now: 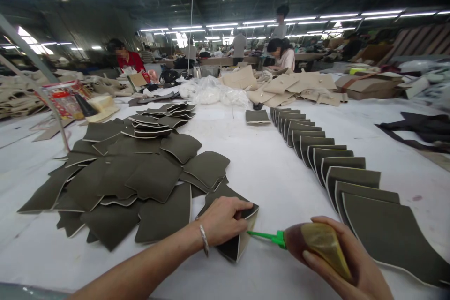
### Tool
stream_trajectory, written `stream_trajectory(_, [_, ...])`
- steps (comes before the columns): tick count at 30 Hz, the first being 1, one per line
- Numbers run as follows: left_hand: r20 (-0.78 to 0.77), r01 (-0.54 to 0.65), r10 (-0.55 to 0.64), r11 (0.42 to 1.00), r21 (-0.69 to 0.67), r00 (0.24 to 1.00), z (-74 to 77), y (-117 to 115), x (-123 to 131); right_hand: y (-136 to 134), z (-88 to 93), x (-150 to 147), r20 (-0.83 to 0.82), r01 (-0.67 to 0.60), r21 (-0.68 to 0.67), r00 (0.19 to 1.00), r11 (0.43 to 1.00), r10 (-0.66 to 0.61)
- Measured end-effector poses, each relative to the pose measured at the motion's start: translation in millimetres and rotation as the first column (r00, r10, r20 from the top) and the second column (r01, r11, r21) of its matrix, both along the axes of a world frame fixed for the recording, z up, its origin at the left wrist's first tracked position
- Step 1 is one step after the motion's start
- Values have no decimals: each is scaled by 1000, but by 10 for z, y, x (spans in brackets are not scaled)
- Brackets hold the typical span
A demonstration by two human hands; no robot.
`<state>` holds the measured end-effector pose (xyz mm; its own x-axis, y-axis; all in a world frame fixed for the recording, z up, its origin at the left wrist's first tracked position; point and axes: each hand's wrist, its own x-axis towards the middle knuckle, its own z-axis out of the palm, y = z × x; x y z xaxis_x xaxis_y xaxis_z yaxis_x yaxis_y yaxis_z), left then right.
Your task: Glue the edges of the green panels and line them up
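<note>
Squeeze bottle is gripped by the right hand; under the left hand fingers is a dark piece, can't tell if pinched.

Heaped panels lie left on the table; a panel row right; behind, what seem plastic bags.

Amber squeeze bottle, tipped nearly level, green nozzle at pale right edge of dark olive panel
</note>
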<state>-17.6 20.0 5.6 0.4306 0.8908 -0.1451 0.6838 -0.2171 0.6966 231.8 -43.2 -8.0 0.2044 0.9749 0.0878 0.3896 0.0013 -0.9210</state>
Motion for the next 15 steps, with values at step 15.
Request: stream_trajectory(15, [-55, -20, 22, 998, 52, 998, -9, -89, 19, -61, -215, 123, -74, -117, -83, 991, 990, 111])
